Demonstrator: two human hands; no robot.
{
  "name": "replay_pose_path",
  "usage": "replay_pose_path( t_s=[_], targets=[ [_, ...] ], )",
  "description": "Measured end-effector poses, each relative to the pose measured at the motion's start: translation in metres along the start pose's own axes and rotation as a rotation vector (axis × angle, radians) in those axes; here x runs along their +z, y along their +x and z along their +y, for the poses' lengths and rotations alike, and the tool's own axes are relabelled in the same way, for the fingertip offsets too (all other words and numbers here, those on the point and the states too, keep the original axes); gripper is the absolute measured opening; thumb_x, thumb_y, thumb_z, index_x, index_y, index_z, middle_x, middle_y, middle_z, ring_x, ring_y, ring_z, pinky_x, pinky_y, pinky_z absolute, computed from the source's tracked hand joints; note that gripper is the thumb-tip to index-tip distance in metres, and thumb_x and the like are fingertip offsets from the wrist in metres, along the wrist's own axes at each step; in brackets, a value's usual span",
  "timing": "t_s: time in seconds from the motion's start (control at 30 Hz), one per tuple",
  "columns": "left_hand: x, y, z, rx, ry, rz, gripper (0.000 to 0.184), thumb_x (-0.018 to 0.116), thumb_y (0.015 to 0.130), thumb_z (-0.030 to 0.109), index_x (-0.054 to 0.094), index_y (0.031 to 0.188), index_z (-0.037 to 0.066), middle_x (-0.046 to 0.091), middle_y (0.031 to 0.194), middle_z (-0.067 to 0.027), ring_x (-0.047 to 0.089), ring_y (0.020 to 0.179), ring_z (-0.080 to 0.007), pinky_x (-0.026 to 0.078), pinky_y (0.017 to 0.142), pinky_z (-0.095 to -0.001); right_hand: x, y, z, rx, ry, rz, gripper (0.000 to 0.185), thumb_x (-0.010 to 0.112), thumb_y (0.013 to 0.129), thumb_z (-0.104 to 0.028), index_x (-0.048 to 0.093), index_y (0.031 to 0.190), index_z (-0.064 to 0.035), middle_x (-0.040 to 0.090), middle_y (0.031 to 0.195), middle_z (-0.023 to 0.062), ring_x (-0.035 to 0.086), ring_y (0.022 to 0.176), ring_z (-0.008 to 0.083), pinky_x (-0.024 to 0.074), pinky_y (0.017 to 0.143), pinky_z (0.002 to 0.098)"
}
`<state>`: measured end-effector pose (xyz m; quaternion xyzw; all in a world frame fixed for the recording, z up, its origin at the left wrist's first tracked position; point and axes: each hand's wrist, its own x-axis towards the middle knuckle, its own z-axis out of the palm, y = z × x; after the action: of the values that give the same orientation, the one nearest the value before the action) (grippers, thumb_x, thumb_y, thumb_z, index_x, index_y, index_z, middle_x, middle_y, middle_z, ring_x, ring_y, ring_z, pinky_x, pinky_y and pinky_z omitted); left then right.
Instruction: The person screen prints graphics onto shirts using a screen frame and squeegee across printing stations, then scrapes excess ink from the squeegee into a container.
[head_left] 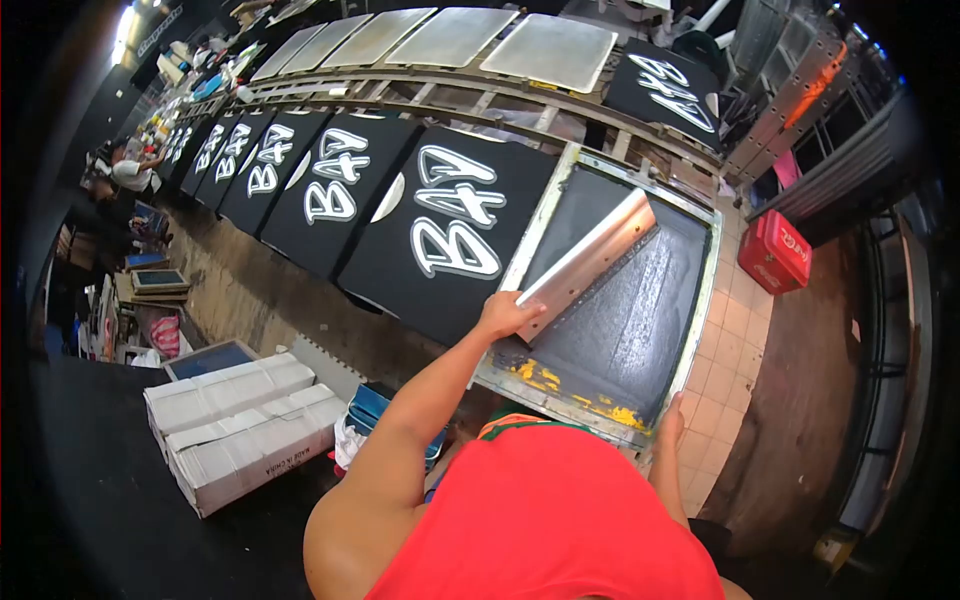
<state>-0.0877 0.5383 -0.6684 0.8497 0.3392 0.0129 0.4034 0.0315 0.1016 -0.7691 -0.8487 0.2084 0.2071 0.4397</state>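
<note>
A framed printing screen with a grey mesh and yellow smears along its near edge lies in front of me. My left hand is closed on the lower left end of a long metal-and-wood squeegee, which lies slantwise over the mesh. At the screen's near right corner is my right hand, its fingers against the frame's outer edge; whether they grip it is hard to see. Just left of the screen lies a black shirt with white lettering.
More lettered black shirts run off to the left. Grey boards line the rail behind. A red crate stands right, near metal ladders. White cartons sit at lower left. Another person is at far left.
</note>
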Motion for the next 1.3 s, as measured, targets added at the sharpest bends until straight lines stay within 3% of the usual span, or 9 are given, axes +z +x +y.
replay_pose_path(
  t_s=[0.4, 0.5, 0.6, 0.7, 0.77, 0.87, 1.07, 1.2, 1.3],
  targets=[
    [-0.005, 0.011, -0.002, 0.054, 0.074, -0.096, 0.064, 0.073, 0.078, 0.065, 0.078, 0.101, 0.006, 0.074, 0.094, -0.0228, 0.071, 0.096, -0.0409, 0.055, 0.086, -0.0467, 0.001, 0.005, -0.019, 0.019, 0.270, -0.070, 0.083, 0.054, 0.097, -0.066, 0.062, 0.125, 0.0122, 0.068, 0.118, 0.0216, 0.063, 0.111, 0.0314, 0.0479, 0.097, 0.0398],
    [-0.041, 0.017, 0.026, 0.119, 0.267, -0.148, 0.054, 0.075, 0.080, 0.059, 0.078, 0.098, 0.008, 0.073, 0.083, -0.0217, 0.072, 0.086, -0.0414, 0.055, 0.083, -0.0449, -0.006, 0.035, -0.060, -0.576, -0.277, 0.136, 0.083, 0.079, 0.086, -0.038, 0.044, 0.147, 0.0058, 0.051, 0.145, 0.0225, 0.047, 0.137, 0.0363, 0.0369, 0.114, 0.0439],
    [-0.066, 0.038, 0.066, 0.510, 0.526, -0.083, 0.037, 0.075, 0.082, 0.047, 0.072, 0.085, 0.010, 0.067, 0.067, -0.0162, 0.070, 0.075, -0.0377, 0.036, 0.110, -0.0616, -0.040, 0.003, -0.208, -1.106, -0.630, 0.124, 0.097, 0.085, 0.073, -0.024, 0.036, 0.154, -0.0009, 0.039, 0.156, 0.0229, 0.033, 0.147, 0.0405, 0.0293, 0.119, 0.0509],
    [-0.083, 0.073, 0.106, 0.779, 0.696, -0.119, 0.024, 0.079, 0.077, 0.036, 0.067, 0.081, 0.015, 0.064, 0.066, -0.0069, 0.069, 0.080, -0.0296, 0.024, 0.118, -0.0665, -0.025, 0.010, -0.285, -1.195, -0.778, 0.081, 0.085, 0.088, 0.067, -0.020, 0.054, 0.143, -0.0058, 0.049, 0.152, 0.0175, 0.039, 0.144, 0.0414, 0.0289, 0.120, 0.0507],
    [-0.083, 0.103, 0.134, 0.809, 0.835, -0.205, 0.030, 0.080, 0.074, 0.029, 0.068, 0.099, 0.018, 0.068, 0.080, -0.0020, 0.068, 0.091, -0.0234, 0.022, 0.122, -0.0628, -0.018, 0.071, -0.289, -1.292, -0.973, -0.303, 0.062, 0.076, 0.073, -0.009, 0.061, 0.134, -0.0064, 0.060, 0.139, 0.0194, 0.052, 0.133, 0.0401, 0.0398, 0.112, 0.0517],
    [-0.058, 0.182, 0.135, 0.833, 0.801, -0.083, 0.040, 0.074, 0.078, 0.018, 0.066, 0.118, 0.017, 0.072, 0.103, -0.0053, 0.069, 0.103, -0.0251, 0.029, 0.120, -0.0602, 0.002, 0.124, -0.321, -0.935, -0.897, -0.347, 0.050, 0.066, 0.075, -0.004, 0.067, 0.125, -0.0087, 0.070, 0.118, 0.0224, 0.065, 0.112, 0.0409, 0.0513, 0.097, 0.0496],
    [-0.002, 0.319, 0.160, 0.579, 0.988, -0.050, 0.045, 0.064, 0.081, 0.007, 0.065, 0.125, 0.013, 0.071, 0.117, -0.0090, 0.068, 0.110, -0.0277, 0.048, 0.104, -0.0518, 0.053, 0.233, -0.373, -0.953, -0.921, -0.087, 0.055, 0.059, 0.075, -0.004, 0.068, 0.129, -0.0111, 0.071, 0.111, 0.0234, 0.068, 0.103, 0.0408, 0.0545, 0.091, 0.0485],
    [-0.002, 0.295, 0.155, 0.500, 0.903, -0.087, 0.044, 0.065, 0.078, 0.009, 0.067, 0.122, 0.013, 0.071, 0.116, -0.0067, 0.071, 0.100, -0.0292, 0.053, 0.085, -0.0513, 0.057, 0.224, -0.340, -1.067, -0.736, 0.006, 0.051, 0.057, 0.076, -0.005, 0.070, 0.125, -0.0099, 0.071, 0.116, 0.0210, 0.069, 0.104, 0.0399, 0.0539, 0.093, 0.0462],
    [0.000, 0.200, 0.117, 0.521, 0.922, -0.067, 0.062, 0.069, 0.075, 0.010, 0.057, 0.137, 0.015, 0.066, 0.127, -0.0065, 0.066, 0.113, -0.0238, 0.045, 0.091, -0.0560, 0.034, 0.142, -0.281, -0.845, -0.873, -0.131, 0.054, 0.060, 0.073, -0.002, 0.067, 0.126, -0.0056, 0.067, 0.130, 0.0170, 0.063, 0.120, 0.0347, 0.0490, 0.101, 0.0448]
  ],
)
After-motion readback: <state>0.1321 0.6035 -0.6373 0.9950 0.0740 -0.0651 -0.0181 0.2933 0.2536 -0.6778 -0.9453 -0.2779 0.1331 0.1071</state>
